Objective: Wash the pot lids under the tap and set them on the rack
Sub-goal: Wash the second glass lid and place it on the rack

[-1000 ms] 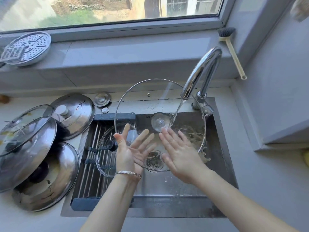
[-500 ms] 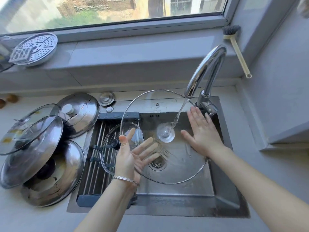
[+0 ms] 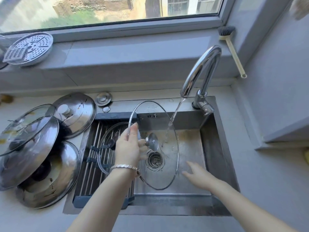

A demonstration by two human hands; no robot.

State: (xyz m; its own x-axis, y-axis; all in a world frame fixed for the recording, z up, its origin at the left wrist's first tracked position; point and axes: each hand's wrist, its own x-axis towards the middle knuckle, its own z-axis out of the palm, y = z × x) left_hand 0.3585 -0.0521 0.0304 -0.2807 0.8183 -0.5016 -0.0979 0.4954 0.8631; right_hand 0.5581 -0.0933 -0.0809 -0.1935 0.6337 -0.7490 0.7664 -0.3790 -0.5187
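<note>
Nearest, the right hand (image 3: 199,175) is hovering low in the sink (image 3: 211,148), fingers straight and spread, holding nothing. It is blurred, lying just right of the lid's lower rim and apparently not touching it.

A little further in, the left hand (image 3: 129,148) is pinching the lid (image 3: 168,166) at its left edge. The thumb is lying up along the metal rim on the near face, and the fingers are reaching behind the glass toward the knob (image 3: 152,144). The lid is standing nearly on edge inside the sink, right of that hand, and water (image 3: 174,117) is striking its upper right part.

The lid is looking like glass in a steel band. By my judgement it is stiff, fairly heavy for a one-hand edge hold, breakable against the steel sink, and slick now that it is wet. An edge pinch is probably giving weak control of so wide a disc. The knob is likely the surer hold, with the free hand steadying the opposite rim.

Just left of the left hand, the rack (image 3: 91,158) is spanning the sink's left part, with a small lid (image 3: 104,154) lying on it, so the carry should be short. Further left on the desk (image 3: 25,218), stained steel lids (image 3: 41,164) are leaning in a pile, seemingly waiting their turn. Beyond both hands, the tap (image 3: 200,69) is running.
</note>
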